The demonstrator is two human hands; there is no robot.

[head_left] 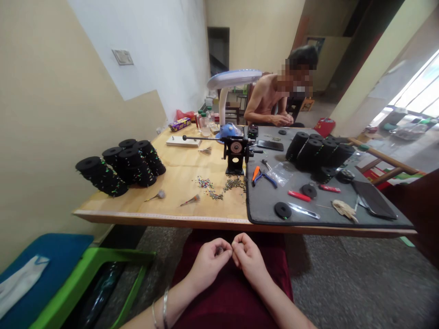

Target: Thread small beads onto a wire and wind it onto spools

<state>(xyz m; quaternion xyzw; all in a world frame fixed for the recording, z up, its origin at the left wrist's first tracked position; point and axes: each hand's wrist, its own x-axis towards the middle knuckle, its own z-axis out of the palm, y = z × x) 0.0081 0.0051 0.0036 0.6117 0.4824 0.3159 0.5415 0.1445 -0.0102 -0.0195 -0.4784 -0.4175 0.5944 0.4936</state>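
Observation:
Both of my hands meet over the dark red cloth (233,292) on my lap, in front of the table edge. My left hand (213,258) is closed, thumb against fingers, with a small greyish thing partly showing inside the curl. Fingers curled, my right hand (249,256) pinches close against the left fingertips. Whatever lies between the fingertips is too small to make out. Beyond them on the wooden table (171,212) lie small feather-like tufts (190,200), loose colourful beads (205,183) and small brass-coloured pieces (234,183). A black hand-cranked winding device (236,155) stands behind these.
Black foam spools (130,164) stand in stacks at left, more spools (310,151) at right. The grey mat (264,212) carries pliers (263,177), tweezers (303,211) and red-handled tools. A lamp (233,80) and another person (265,100) are behind; a green stool (85,274) stands lower left.

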